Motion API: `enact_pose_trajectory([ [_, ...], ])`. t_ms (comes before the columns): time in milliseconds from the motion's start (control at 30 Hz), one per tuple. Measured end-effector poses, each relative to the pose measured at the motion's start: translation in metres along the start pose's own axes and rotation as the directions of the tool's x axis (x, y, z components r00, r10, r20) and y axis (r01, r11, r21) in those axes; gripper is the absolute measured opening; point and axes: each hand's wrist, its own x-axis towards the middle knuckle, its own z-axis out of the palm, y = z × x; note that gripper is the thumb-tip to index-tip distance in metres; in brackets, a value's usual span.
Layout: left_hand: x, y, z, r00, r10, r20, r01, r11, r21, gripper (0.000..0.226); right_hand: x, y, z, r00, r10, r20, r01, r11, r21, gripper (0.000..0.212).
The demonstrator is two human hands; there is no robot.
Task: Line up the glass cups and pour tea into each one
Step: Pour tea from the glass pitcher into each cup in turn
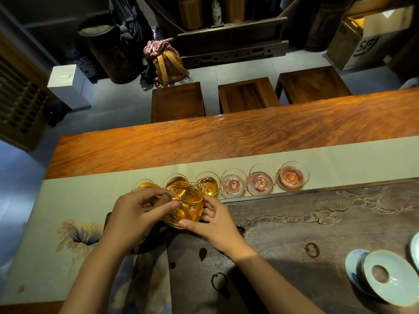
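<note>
Left fingers [166, 206] curl round the handle of the pitcher [187, 203], and the right hand [209, 219] grips its base, thumb underneath. It tilts over the third cup [207, 186], amber tea running from the spout. Six cups stand in a row on the runner [90, 200] along the worktop [204, 134]; the three on the right look unfilled.

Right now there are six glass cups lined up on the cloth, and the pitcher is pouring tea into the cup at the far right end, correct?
Not quite. The head view shows the pitcher pouring into the third cup from the left, not the far right cup. Six cups on the cloth is correct.
</note>
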Motion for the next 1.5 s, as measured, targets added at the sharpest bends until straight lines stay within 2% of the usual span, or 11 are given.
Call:
enact_pose_trajectory([
  [467,0.0006,0.0028,-0.0029,1.0,-0.001,-0.003,0.001,1.0,0.006,0.021,0.001,0.0041,0.0022,1.0,-0.001,-0.007,0.001,1.0,0.012,0.072],
  [700,0.0023,0.0022,-0.0037,1.0,-0.003,-0.005,0.003,1.0,0.004,0.02,0.0014,0.004,0.0041,1.0,-0.003,-0.018,0.004,1.0,0.019,0.066],
  [1500,-0.0007,-0.0025,-0.0046,1.0,-0.008,-0.006,0.007,0.999,-0.051,0.02,-0.0002,0.0079,0.0055,0.999,0.03,-0.021,-0.03,0.999,-0.015,0.074],
])
